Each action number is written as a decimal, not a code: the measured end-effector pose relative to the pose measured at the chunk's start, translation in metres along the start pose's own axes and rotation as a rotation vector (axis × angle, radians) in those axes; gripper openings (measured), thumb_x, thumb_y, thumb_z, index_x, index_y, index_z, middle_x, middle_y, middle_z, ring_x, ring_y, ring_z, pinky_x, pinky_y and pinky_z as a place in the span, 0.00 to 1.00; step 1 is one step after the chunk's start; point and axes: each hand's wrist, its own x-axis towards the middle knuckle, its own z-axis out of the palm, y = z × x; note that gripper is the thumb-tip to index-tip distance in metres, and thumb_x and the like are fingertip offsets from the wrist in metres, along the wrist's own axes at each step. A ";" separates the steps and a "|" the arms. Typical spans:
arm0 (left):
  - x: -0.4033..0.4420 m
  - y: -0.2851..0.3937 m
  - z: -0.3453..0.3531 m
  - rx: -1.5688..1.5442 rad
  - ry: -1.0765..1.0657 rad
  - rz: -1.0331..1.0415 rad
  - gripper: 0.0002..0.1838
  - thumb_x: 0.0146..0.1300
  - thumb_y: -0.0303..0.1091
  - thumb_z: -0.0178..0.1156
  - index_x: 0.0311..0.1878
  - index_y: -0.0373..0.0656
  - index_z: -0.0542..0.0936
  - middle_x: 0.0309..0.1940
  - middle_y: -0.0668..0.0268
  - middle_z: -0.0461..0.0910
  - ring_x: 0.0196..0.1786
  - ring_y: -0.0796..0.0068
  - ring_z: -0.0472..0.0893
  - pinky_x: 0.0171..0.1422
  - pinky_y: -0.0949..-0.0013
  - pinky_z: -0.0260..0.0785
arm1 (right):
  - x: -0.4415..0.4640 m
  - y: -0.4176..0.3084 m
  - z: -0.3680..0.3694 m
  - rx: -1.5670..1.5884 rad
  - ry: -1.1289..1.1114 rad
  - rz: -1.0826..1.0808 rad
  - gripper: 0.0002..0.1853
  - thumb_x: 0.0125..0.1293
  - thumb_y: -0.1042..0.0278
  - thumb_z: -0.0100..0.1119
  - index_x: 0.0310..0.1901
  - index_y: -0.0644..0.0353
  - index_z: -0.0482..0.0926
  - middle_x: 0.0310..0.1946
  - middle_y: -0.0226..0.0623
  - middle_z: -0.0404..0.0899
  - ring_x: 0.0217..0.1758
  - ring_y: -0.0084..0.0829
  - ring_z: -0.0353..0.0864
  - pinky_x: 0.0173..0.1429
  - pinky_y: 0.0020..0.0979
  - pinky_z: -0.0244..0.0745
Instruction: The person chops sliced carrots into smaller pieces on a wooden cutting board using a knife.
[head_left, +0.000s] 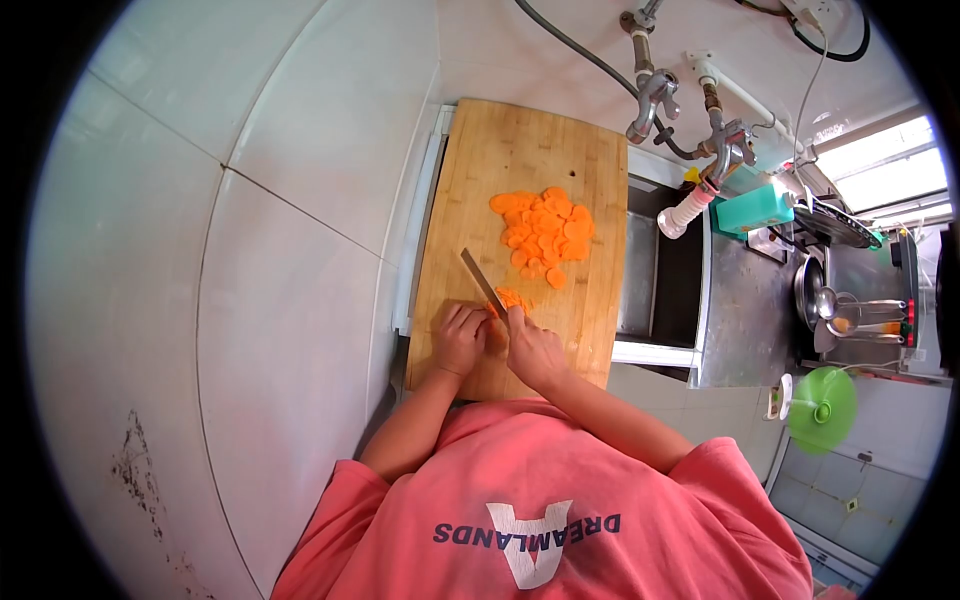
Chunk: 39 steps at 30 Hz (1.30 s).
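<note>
My right hand [537,352] is wrapped round the handle of a kitchen knife [481,279], whose blade points away and to the left, low over the wooden cutting board [475,150]. Beside the blade, my left hand [462,338] rests on the board with curled fingers, pressed on a bit of carrot [491,311] that they mostly cover. Thin carrot strips [514,298] lie just right of the blade. Farther up the board spreads a pile of round carrot slices [545,232]. The knife's handle is hidden in my right hand.
White wall tiles [300,250] stand close on the left. Right of the board is a sink [640,275], with metal taps [655,100] above it. A teal container [755,208], a pan [808,290], ladles [850,312] and a green fan [822,410] are farther right.
</note>
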 end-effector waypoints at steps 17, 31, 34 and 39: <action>-0.002 -0.002 0.001 -0.003 -0.004 -0.013 0.08 0.44 0.19 0.64 0.30 0.41 0.80 0.33 0.64 0.81 0.37 0.62 0.79 0.42 0.64 0.73 | 0.008 -0.001 0.004 -0.077 -0.076 -0.013 0.17 0.55 0.73 0.53 0.46 0.62 0.62 0.32 0.52 0.78 0.31 0.52 0.81 0.32 0.46 0.77; 0.000 0.003 -0.002 0.023 -0.009 -0.014 0.07 0.48 0.22 0.63 0.32 0.41 0.80 0.33 0.65 0.79 0.38 0.63 0.78 0.43 0.65 0.73 | -0.004 -0.007 -0.004 0.047 -0.017 0.084 0.14 0.58 0.72 0.53 0.42 0.60 0.61 0.33 0.53 0.79 0.31 0.55 0.80 0.33 0.48 0.75; 0.000 0.004 -0.003 0.025 -0.016 -0.014 0.07 0.47 0.22 0.63 0.33 0.41 0.80 0.33 0.64 0.79 0.38 0.62 0.78 0.43 0.65 0.73 | -0.004 -0.003 0.002 0.056 -0.038 0.073 0.15 0.56 0.74 0.53 0.43 0.60 0.61 0.34 0.52 0.78 0.32 0.55 0.80 0.33 0.48 0.75; -0.002 0.002 -0.002 0.021 -0.023 -0.010 0.09 0.47 0.21 0.63 0.34 0.41 0.81 0.34 0.64 0.79 0.38 0.61 0.78 0.44 0.64 0.73 | -0.004 -0.003 0.004 0.016 -0.039 0.074 0.19 0.53 0.74 0.57 0.45 0.59 0.62 0.35 0.48 0.78 0.32 0.52 0.81 0.32 0.46 0.77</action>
